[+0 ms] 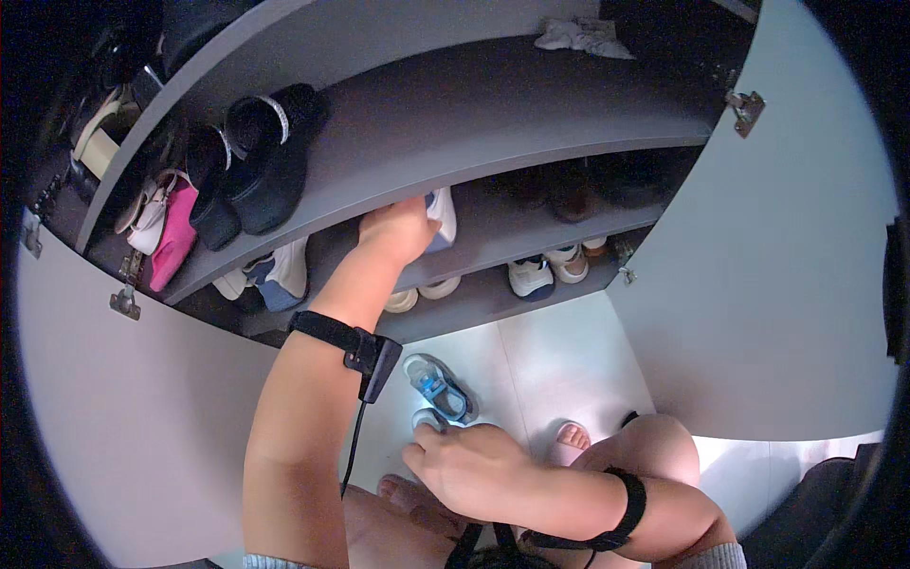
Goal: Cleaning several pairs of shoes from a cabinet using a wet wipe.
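My left hand (402, 226) reaches between two shelves of a shoe cabinet, its fingers at a white and blue shoe (442, 219); the fingertips are partly hidden. My right hand (466, 462) is curled low over the floor, beside the light toe of a second shoe (425, 418) that it mostly hides; whether it grips that shoe I cannot tell. A blue and grey strapped shoe (439, 390) lies on the floor just beyond it. A pair of white and blue sneakers (281, 276) sits on the shelf left of my left hand.
Black shoes (259, 167) and a pink shoe (174, 231) stand at the upper shelf's left. Crumpled pale material (583, 37) lies at its back. Sneakers (532, 276) stand on the bottom shelf. Open cabinet doors flank me, left (142, 398) and right (768, 284). My slippered foot (570, 439) is on the floor.
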Demonstrator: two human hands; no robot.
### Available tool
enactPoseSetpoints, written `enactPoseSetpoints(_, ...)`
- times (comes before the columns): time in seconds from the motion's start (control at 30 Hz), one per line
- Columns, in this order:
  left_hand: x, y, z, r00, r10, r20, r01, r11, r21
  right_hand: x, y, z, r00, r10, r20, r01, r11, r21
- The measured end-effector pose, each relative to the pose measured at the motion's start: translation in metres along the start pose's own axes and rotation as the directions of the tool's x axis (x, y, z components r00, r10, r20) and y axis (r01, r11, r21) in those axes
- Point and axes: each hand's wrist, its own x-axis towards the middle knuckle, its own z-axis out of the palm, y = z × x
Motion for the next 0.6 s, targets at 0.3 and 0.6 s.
enactPoseSetpoints(0.3,-0.045,-0.012,-0.003,0.954,-0.063,0.294,0.037,0.995,0.095,-0.014,-0.001,-0.004,0.99,-0.034,-0.14,0.029,0.999,-0.037)
enactPoseSetpoints(0.6,-0.153,-0.056,0.024,0.999,0.001,0.052,0.001,1.0,-0.027,-0.026,0.023,-0.044,0.963,0.023,-0.269,-0.046,0.996,-0.081)
